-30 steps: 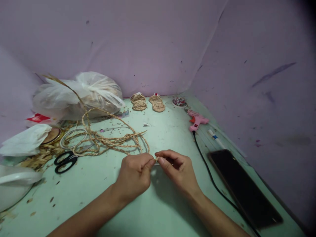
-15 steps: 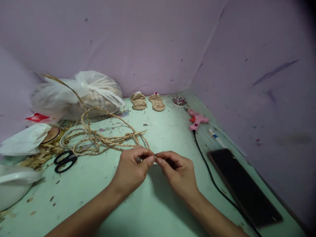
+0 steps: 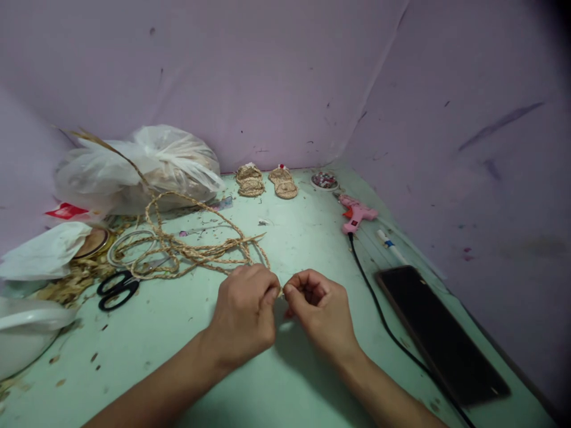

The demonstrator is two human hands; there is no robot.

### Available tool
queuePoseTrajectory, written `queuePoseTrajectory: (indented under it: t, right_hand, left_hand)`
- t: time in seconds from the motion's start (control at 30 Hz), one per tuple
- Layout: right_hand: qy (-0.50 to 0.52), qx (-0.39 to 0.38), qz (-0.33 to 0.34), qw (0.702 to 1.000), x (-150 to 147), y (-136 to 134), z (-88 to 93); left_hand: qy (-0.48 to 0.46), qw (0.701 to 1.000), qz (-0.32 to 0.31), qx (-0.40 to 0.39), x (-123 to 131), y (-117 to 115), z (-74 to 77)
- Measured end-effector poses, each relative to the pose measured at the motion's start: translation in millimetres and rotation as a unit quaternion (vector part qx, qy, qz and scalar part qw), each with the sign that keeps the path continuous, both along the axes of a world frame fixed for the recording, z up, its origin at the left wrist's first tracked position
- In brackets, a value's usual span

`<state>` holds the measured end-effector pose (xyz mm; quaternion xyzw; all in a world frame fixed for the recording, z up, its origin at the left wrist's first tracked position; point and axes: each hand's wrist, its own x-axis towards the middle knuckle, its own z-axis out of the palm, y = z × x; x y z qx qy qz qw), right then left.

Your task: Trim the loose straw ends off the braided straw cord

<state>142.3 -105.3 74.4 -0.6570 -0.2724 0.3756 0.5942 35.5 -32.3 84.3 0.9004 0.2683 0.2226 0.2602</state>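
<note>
A long braided straw cord (image 3: 214, 252) lies in loose loops on the green table, and one strand runs behind my left hand (image 3: 245, 306). That hand is closed, thumb against the curled fingers, with a small tan bit of the cord showing at its fingertips. Close beside it, my right hand (image 3: 319, 309) pinches at the same bit with thumb and forefinger, its other fingers curled. The fingers hide most of what lies between them. Black-handled scissors (image 3: 118, 290) rest left of my left hand, their blades partly under the cord.
Two small woven slippers (image 3: 284, 183) stand by the back wall, near a dish of beads (image 3: 325, 181). A pink glue gun (image 3: 357, 213), its black cable, a marker (image 3: 390, 246) and a phone (image 3: 441, 333) lie at right. A plastic bag (image 3: 147, 169) sits at back left.
My left hand has rolled over so that its back shows more, and its fingers have curled in. My right fingertips have drawn slightly apart from it.
</note>
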Motion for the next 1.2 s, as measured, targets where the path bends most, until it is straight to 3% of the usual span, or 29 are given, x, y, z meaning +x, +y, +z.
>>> queuePoseTrajectory:
  t: [0.17, 0.33, 0.43, 0.53, 0.6, 0.7, 0.83, 0.97, 1.03, 1.1, 1.2]
  right_hand:
    - [0.086, -0.023, -0.048, 0.995, 2, 4, -0.4]
    - [0.166, -0.008, -0.052, 0.985, 5, 4, -9.6]
    - [0.206, 0.005, -0.020, 0.978, 8, 3, -9.7]
    - [0.233, 0.018, -0.005, 0.972, 14, 2, -7.1]
    - [0.208, 0.013, 0.002, 0.978, 16, 2, -5.8]
    - [0.121, 0.001, 0.032, 0.992, 15, 3, -5.1]
    - [0.015, 0.004, 0.059, 0.998, 10, 2, -7.8]
    - [-0.091, 0.018, 0.089, 0.992, 7, -1, -13.7]
    - [-0.138, 0.030, 0.113, 0.984, 7, -3, -15.0]
    - [-0.173, 0.061, 0.143, 0.972, 8, -5, -14.4]
    - [-0.222, 0.132, 0.185, 0.948, 9, -7, -12.3]
  left_hand:
    - [0.021, 0.992, -0.080, 0.094, -2, 0, -5.5]
    - [-0.004, 0.991, -0.121, 0.064, -3, 1, -10.2]
    - [-0.042, 0.996, -0.063, -0.036, -2, 5, -8.9]
    - [-0.074, 0.962, 0.050, -0.259, 1, 11, -1.4]
    - [-0.096, 0.917, 0.091, -0.377, 4, 14, 4.2]
    - [-0.109, 0.884, 0.100, -0.443, 7, 12, 7.5]
    - [-0.084, 0.881, 0.089, -0.457, 6, 4, 3.3]
    - [-0.059, 0.916, 0.082, -0.388, 4, 0, 0.8]
    - [-0.054, 0.914, 0.074, -0.395, 3, 2, 1.3]
    - [-0.058, 0.864, 0.052, -0.498, 3, 6, 2.0]
    - [-0.057, 0.737, 0.027, -0.673, 5, 12, 2.5]
